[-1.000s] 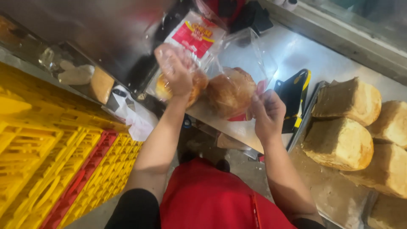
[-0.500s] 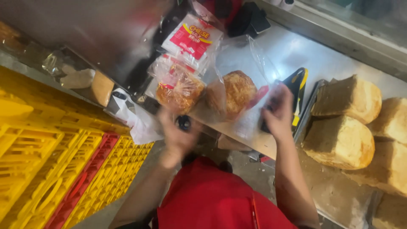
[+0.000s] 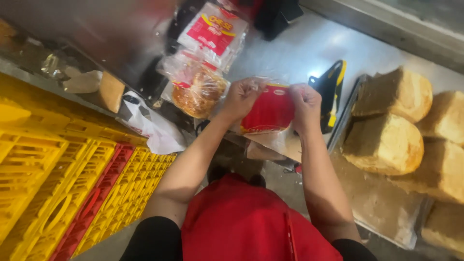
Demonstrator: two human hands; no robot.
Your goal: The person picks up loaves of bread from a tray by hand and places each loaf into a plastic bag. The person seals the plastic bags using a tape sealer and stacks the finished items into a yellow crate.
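Head view, looking down over a steel bench (image 3: 309, 48) and a person's two bare arms.

Item 1: left hand (image 3: 241, 99), fingers closed on the top left edge of a red plastic bag (image 3: 269, 112), held up above the near edge of the bench.

Item 2: right hand (image 3: 305, 105), fingers pinched on the top right edge of the same bag. Both hands are close together, one at each upper corner, with the bag hanging between them. What the bag holds cannot be told from this view.

Item 3: bagged round bread (image 3: 199, 92), in clear plastic with red print, lying on the bench just left of the left hand.

Item 4: flat red and white packet (image 3: 212, 34), lying on the bench beyond the bagged bread.

Item 5: black and yellow tool (image 3: 331, 89), lying on the bench just right of the right hand.

Item 6: unwrapped loaves (image 3: 386, 142), several, pale brown, set side by side on a tray (image 3: 382, 212) at the right.

Item 7: yellow crates (image 3: 34, 169), stacked at the left below bench level, with a red crate (image 3: 89, 205) among them.

Item 8: loose white plastic bag (image 3: 154, 128), draped over the crate edge.

Item 9: red shirt (image 3: 241, 227) at the bottom middle of the view.
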